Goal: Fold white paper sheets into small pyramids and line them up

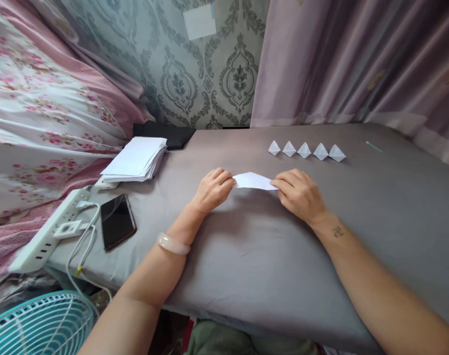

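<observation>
A folded piece of white paper [254, 181] is stretched between my two hands, just above the grey cloth surface. My left hand [215, 190] pinches its left end, and a pale bangle circles that wrist. At the right end, the fingers of my right hand [300, 195] are closed on the paper's tip. The paper has a low peak along its upper edge and narrows toward both ends. Beyond my right hand stands a row of several small folded white paper shapes [304, 151], pointed at the top. My fingers hide the very ends of the paper.
To the left lies a stack of white paper [133, 159] beside a black flat item [180, 136]. Nearer are a phone [118, 222], a power strip [50, 234] with white cables, and a fan [43, 325]. A thin green stick [374, 146] lies at the far right.
</observation>
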Demonstrator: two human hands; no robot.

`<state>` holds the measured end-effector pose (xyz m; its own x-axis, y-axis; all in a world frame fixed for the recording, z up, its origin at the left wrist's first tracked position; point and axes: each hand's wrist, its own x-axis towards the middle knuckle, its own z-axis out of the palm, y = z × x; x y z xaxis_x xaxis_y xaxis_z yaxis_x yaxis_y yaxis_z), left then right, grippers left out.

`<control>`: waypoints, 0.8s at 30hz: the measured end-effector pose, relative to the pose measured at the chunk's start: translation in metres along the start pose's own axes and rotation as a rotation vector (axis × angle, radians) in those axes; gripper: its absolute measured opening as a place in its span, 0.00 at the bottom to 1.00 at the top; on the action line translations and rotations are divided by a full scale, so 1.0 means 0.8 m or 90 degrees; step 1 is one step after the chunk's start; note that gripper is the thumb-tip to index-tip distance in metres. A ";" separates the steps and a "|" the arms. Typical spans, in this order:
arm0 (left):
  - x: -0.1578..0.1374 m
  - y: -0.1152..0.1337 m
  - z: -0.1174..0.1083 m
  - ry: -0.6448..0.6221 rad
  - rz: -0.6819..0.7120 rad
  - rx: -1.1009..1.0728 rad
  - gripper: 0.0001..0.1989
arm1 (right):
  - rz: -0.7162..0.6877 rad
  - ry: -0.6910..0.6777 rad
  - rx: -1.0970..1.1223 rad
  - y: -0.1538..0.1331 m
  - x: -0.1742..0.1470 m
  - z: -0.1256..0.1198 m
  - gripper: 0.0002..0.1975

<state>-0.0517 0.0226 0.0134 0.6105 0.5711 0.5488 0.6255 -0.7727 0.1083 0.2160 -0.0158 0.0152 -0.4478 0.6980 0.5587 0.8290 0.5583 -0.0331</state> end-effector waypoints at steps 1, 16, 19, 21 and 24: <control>0.000 0.000 0.004 -0.021 0.008 0.023 0.15 | -0.018 -0.009 -0.032 0.000 0.000 0.004 0.15; -0.009 -0.012 0.032 -0.152 -0.201 -0.197 0.09 | 0.234 -0.176 0.213 0.010 -0.010 0.028 0.10; -0.006 -0.012 0.031 -0.131 -0.321 -0.249 0.08 | 0.335 -0.177 0.288 0.016 -0.005 0.030 0.11; -0.005 -0.012 0.029 -0.114 -0.388 -0.276 0.09 | 0.353 -0.180 0.322 0.020 -0.003 0.031 0.13; -0.005 -0.011 0.026 -0.095 -0.455 -0.338 0.12 | 0.359 -0.187 0.347 0.024 0.000 0.032 0.14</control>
<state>-0.0494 0.0331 -0.0073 0.2428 0.9655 0.0944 0.5958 -0.2252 0.7709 0.2232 0.0061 -0.0066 -0.1461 0.9840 0.1015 0.7104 0.1758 -0.6814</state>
